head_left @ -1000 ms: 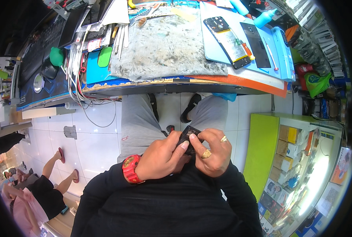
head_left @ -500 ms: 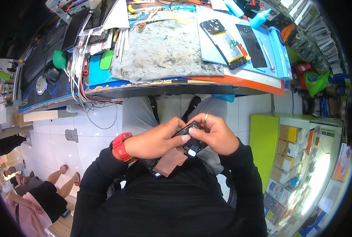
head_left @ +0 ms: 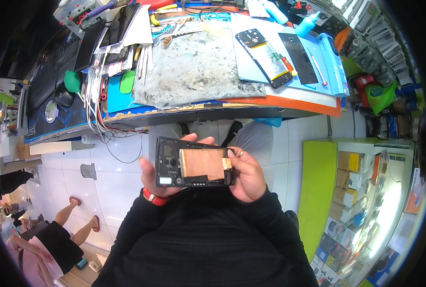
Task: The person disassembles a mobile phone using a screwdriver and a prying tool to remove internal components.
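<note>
An opened black phone (head_left: 171, 165) with its insides facing up lies across my lap, held between my two hands. A copper-coloured sheet (head_left: 201, 163) covers much of its middle. My left hand (head_left: 150, 181) supports the phone's left end from below. Its thumb stands off the near-left side, and its fingertips show past the far edge; the palm is hidden under the phone. My right hand (head_left: 250, 176) grips the right end, with the thumb on top beside a small light tab (head_left: 226, 164). A red watch (head_left: 154, 197) is on my left wrist.
Ahead is a workbench with a stained grey mat (head_left: 194, 67). Another opened phone (head_left: 264, 57) and a dark panel (head_left: 298, 57) rest on a light-blue surface to the right. Cables (head_left: 92, 98) hang over the bench's front edge. A green-sided display case (head_left: 315, 182) stands at my right.
The phone has turned from a slant to lie nearly level, its insides now in plain view. My left hand has shifted from the top edge to underneath the left end.
</note>
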A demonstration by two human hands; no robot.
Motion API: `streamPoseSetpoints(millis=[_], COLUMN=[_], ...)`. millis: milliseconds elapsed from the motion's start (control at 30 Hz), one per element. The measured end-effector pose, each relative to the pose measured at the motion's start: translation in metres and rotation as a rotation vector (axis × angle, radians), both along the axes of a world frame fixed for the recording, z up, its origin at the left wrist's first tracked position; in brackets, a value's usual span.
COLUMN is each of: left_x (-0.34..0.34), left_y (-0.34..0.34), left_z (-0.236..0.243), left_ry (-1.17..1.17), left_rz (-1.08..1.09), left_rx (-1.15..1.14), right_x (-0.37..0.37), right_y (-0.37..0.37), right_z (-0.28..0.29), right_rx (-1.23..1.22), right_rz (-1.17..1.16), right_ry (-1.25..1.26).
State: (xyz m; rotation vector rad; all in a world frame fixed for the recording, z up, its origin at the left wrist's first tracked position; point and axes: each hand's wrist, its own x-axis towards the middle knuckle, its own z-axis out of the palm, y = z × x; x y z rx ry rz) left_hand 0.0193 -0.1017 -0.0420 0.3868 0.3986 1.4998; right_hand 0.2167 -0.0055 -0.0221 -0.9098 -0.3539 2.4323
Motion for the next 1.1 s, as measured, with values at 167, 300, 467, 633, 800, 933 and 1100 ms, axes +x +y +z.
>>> streamPoseSetpoints(millis=[167,300,467,633,800,933,1100], left_x=[0.02,0.026,0.028,0.027,0.028,0.022,0.018], left_y=[0.002,0.007,0.014,0.006,0.004,0.003,0.003], left_z=[0.016,0.012,0.013,0.023,0.023,0.018,0.023], left_ry=[0.263,0.408,0.249,0.69,0.527,0.423,0.535], left_rz=[0.137,0.275,0.396,0.382,0.375,0.428,0.433], left_rx=[0.083,0.02,0.051,0.017,-0.001,-0.019,-0.064], right_x=[-0.016,-0.024,-0.024,-0.023,-0.02,-0.011,-0.008], right_y=[-0.012,-0.026,-0.04,-0.028,-0.025,-0.021,-0.019], right_z=[0.007,0.011,-0.004,0.002,0.013,0.0,0.0], right_rx=[-0.007,-0.013,0.604,0.468,0.406,0.198,1.55], right_rz=[-0.056,0.045,-0.001,0.134,0.2,0.155,-0.174], right_ry=[-0.065,-0.019,-0.217,0.093,0.061,0.16,-0.456])
